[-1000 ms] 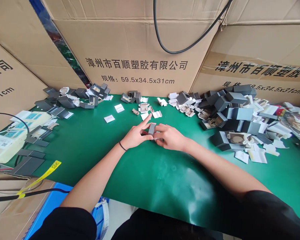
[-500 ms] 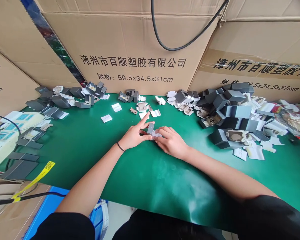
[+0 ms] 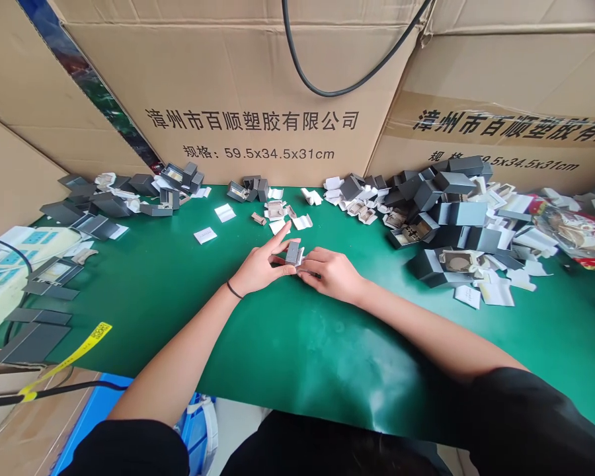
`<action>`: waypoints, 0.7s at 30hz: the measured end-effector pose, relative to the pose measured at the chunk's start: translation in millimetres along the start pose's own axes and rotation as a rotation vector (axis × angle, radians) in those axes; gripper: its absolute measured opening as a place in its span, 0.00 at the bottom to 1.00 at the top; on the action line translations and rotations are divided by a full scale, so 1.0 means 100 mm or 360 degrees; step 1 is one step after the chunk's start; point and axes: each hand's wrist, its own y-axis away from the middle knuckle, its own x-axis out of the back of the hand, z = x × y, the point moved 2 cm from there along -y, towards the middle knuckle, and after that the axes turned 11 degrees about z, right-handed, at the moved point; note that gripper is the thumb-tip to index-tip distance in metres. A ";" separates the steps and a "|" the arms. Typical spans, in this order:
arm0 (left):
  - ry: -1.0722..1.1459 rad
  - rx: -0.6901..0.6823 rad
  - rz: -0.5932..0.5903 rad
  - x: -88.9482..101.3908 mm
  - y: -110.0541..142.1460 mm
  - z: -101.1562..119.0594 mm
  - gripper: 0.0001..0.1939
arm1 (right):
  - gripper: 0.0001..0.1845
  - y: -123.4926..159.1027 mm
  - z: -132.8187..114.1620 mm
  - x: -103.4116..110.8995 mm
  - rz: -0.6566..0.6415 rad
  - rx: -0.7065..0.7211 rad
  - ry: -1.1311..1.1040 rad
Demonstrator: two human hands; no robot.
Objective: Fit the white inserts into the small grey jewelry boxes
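At the middle of the glossy green table (image 3: 297, 370), the small dark-grey rectangular card box (image 3: 293, 252) is held between the thumb and other fingers of the bare left hand (image 3: 254, 266), the index finger stretched out past it. The bare right hand (image 3: 333, 274), between three and four o'clock from the box, has its fingers bunched narrowly at the box's edge beside a white paper flap (image 3: 300, 253), though I cannot tell whether they grip it. Crumpled white paper pieces (image 3: 276, 211) lie near twelve o'clock, and a heap of dark-grey boxes (image 3: 453, 185) between two and three.
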 end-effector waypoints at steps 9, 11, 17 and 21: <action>-0.0034 -0.0008 0.0007 0.00 0.01 0.01 0.41 | 0.08 -0.08 -0.01 -0.01 -0.0076 0.0019 0.0151; -0.0096 -0.0084 0.0001 0.00 0.02 0.03 0.32 | 0.08 -0.09 -0.03 -0.02 -0.0040 0.0066 0.0201; -0.0243 -0.0275 0.0012 -0.02 0.04 0.13 0.22 | 0.11 -0.03 -0.05 -0.08 0.0064 -0.0024 0.0201; -0.0383 -0.0318 0.0102 -0.03 0.02 0.13 0.21 | 0.13 -0.01 -0.05 -0.05 -0.0022 -0.0118 0.0173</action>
